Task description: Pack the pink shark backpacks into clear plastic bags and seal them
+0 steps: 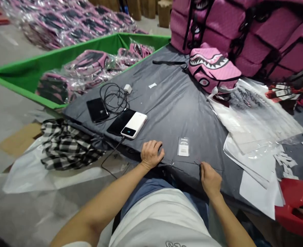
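Note:
My left hand (152, 155) rests at the near edge of the grey cloth-covered table (167, 92), its fingers loosely curled and a gap showing between thumb and forefinger. I see nothing held in it. At the same edge, my right hand (210, 179) is closed in a pinch on a thin dark string (197, 163), part of which lies on the cloth. Between the hands, a little farther in, a small clear-and-white tag with a barcode (183, 147) lies flat. Beyond my left hand are a white power bank (134, 125) and a dark phone (97, 109).
A pink shark-face backpack (213, 70) lies at the far right before stacked pink bags (223, 27). Plastic bags (256, 113) and white papers (261, 195) cover the right side, near a red plastic object (295, 202). A green-edged bin (20, 75) holds wrapped backpacks. A cable (112, 97) lies coiled.

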`<state>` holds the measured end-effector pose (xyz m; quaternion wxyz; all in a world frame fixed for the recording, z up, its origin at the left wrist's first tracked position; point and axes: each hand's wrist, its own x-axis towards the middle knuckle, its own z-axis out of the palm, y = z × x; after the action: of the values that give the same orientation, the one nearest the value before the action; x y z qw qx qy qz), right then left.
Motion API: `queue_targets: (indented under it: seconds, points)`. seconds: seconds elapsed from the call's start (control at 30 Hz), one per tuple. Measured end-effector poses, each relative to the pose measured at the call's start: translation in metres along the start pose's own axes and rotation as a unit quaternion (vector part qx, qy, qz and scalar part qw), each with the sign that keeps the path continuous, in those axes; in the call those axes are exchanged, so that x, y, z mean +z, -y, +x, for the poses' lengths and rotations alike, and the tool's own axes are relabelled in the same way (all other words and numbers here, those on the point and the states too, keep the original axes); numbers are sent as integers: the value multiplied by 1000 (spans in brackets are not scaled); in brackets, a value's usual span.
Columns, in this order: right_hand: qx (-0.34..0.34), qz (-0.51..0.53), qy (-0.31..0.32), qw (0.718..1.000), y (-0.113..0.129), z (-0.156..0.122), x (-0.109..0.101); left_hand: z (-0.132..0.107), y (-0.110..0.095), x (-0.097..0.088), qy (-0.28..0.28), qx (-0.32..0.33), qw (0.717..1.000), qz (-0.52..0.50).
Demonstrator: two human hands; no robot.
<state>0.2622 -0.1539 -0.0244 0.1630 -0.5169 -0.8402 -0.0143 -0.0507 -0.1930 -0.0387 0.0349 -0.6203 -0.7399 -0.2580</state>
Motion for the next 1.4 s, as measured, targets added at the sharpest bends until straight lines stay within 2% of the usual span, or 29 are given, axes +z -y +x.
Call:
queue_targets:
  seconds: [0.1, 0.2, 0.27, 0.33, 0.47, 0.53, 0.63, 0.73, 0.9, 0.97, 1.07, 1.17, 1.3, 1.4]
  points:
    - [9, 2, -3, 1000, 3, -6, -1, -1, -1, 0, 20, 14, 1000, 11]
    - [66, 36, 20, 997, 4, -2, -9, 0, -1, -2, 33, 22, 999, 19]
    - [112, 87, 59, 988, 6, 15, -18, 1, -2, -4, 45, 23, 998, 25]
    - [132, 145, 119, 973, 13, 45, -25, 3, -4, -5, 57, 21, 998, 31]
    - [84, 165, 229, 956, 36, 118, -28, 6, -7, -9, 66, 15, 997, 37]
    - [58, 147, 266, 951, 46, 141, -24, 7, -8, -11, 63, 14, 997, 32]
    - [36, 127, 296, 946, 50, 151, -17, 7, -9, -11, 56, 11, 998, 14]
    - [13, 127, 293, 947, 50, 151, -10, 7, -8, -10, 52, 3, 999, -15]
    - [-63, 130, 319, 937, 57, 172, -2, 12, -4, -4, 53, -24, 994, -90]
    - [-53, 114, 318, 940, 62, 177, -3, 14, -5, -3, 50, -44, 990, -127]
    - [8, 150, 241, 959, 69, 162, -18, 8, -20, -10, 35, -86, 978, -188]
    - [18, 254, 175, 951, 74, 124, -44, -12, -51, -26, 17, -101, 960, -260]
    - [-24, 326, 177, 928, 79, 65, -79, -52, -93, -46, -1, -80, 929, -361]
    - [-48, 374, 164, 912, 85, 21, -100, -88, -111, -58, -2, -69, 895, -441]
